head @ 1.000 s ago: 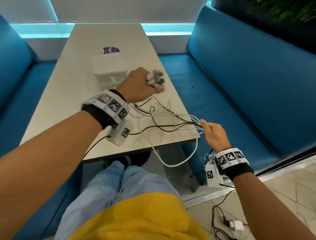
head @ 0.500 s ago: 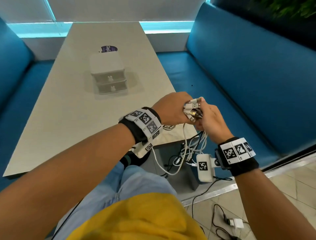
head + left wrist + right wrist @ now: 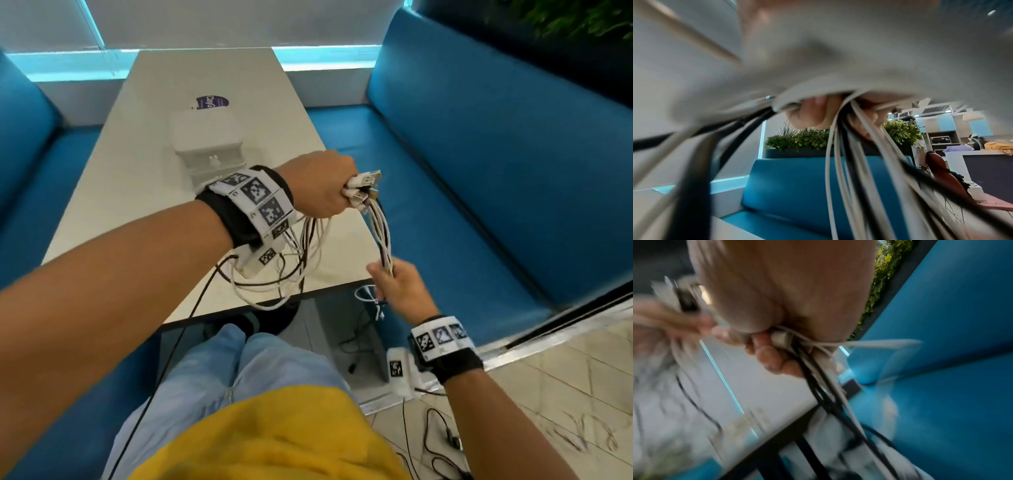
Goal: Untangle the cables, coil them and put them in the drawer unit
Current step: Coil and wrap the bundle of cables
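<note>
White and black cables (image 3: 383,236), white drawer unit (image 3: 209,144), seemingly purple sticker (image 3: 212,102)

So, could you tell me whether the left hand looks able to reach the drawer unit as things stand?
Probably yes for reach: the drawer unit sits just beyond the left hand, nothing between. But that hand grips the cable bundle, so it could hardly pull a drawer until it lets go.

Café or canteen booth, blue padded benches (image 3: 479,144), long table (image 3: 144,192), planter hedge (image 3: 801,138)

Black wristbands (image 3: 236,219) with tag markers, yellow top (image 3: 274,435), light jeans (image 3: 212,373).
</note>
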### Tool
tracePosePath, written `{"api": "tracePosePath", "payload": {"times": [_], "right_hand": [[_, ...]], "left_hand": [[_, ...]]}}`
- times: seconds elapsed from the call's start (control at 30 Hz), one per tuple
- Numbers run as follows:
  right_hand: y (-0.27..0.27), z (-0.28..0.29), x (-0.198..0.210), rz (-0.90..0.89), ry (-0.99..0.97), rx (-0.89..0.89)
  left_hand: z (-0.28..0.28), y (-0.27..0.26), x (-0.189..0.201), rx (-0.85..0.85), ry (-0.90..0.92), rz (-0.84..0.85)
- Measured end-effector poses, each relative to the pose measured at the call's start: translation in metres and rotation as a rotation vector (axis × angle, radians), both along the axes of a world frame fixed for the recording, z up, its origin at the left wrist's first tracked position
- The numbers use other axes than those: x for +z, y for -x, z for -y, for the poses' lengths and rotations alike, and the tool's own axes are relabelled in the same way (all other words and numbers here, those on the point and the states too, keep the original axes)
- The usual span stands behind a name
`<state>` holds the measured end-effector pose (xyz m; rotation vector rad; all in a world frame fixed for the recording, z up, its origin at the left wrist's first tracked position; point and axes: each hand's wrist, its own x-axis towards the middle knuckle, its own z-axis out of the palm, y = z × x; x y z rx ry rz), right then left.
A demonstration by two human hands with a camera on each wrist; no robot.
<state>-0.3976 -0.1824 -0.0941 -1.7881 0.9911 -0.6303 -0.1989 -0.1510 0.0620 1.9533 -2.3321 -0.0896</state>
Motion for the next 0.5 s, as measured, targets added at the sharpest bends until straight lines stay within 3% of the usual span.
{"api": "tracePosePath", "payload": {"times": [0.13, 0.37, 0.43, 0.5], "right_hand": [[0.002, 0.001, -0.045, -0.154, -0.059, -0.007], [0.013, 0.004, -0.066, -0.299, -0.103, -0.031], [0.020, 0.008, -0.068, -0.399, -0.119, 0.000], [0.030, 0.017, -0.069, -0.528, -0.112, 0.038]], "left_hand": [[-0.005, 0.009, -0.012, 0.031, -0.097, 0.045], [-0.001, 0.003, -0.014, 0.100, -0.035, 0.110], [-0.003, 0.000, -0.022, 0.121, -0.061, 0.043], [-0.007, -0.012, -0.026, 0.172, -0.075, -0.166]]}}
